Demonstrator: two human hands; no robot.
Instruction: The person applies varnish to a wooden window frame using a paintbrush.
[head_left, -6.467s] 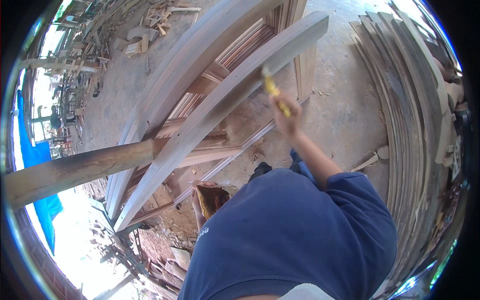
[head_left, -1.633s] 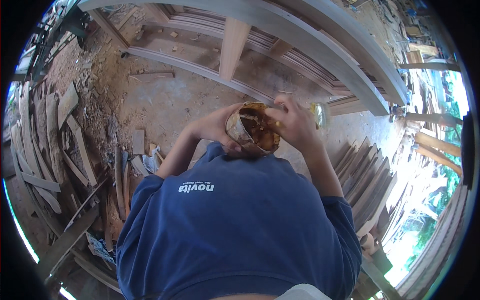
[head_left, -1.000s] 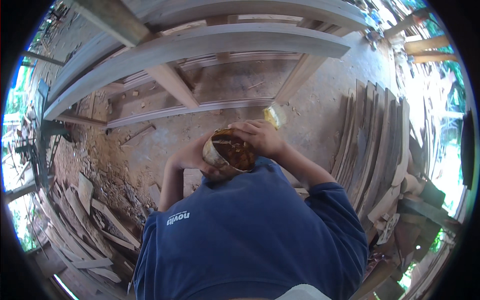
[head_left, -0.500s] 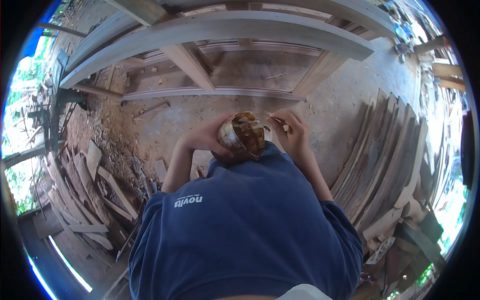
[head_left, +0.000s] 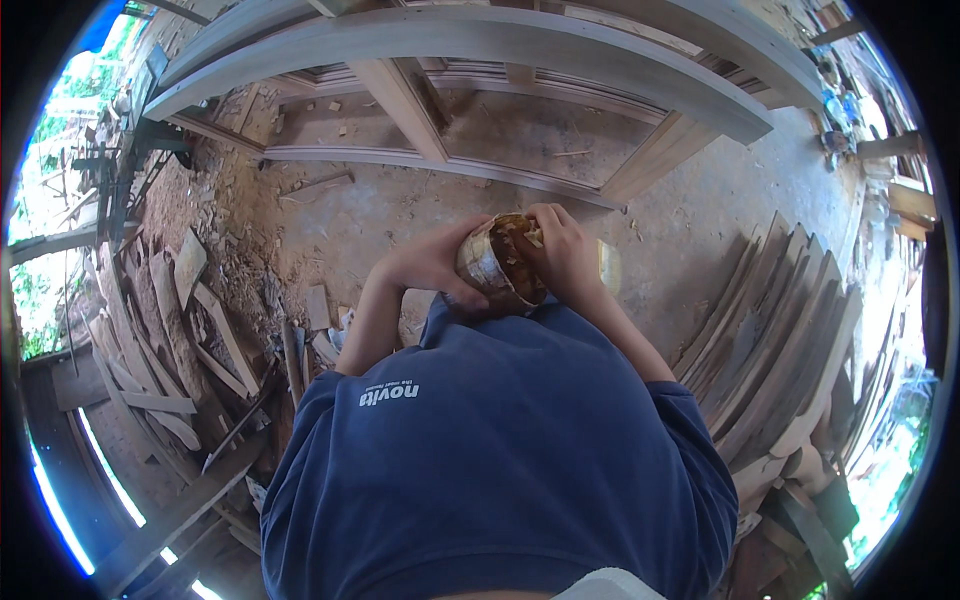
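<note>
My left hand (head_left: 437, 262) is wrapped round the outside of a round can (head_left: 483, 262), held tilted in front of my chest. Pale, cracked residue covers the can's outer wall, and brown crust coats its inside. At the can's right rim, my right hand (head_left: 567, 255) has its fingers curled over and partly into the opening. A small pale bit shows by those fingertips; what they pinch is hard to make out. Just beyond the right hand, partly hidden by it, is a pale yellowish container (head_left: 607, 265).
A large wooden frame (head_left: 450, 35) with crosspieces stretches across the far side. Many long boards (head_left: 765, 340) lean in a stack at the right. Scrap wood (head_left: 170, 310) is heaped at the left, with chips on the dusty floor (head_left: 380, 200).
My right hand has moved left, from beside the can to its opening, with fingers now partly inside. The pale container beyond it shows more clearly. My view has shifted slightly.
</note>
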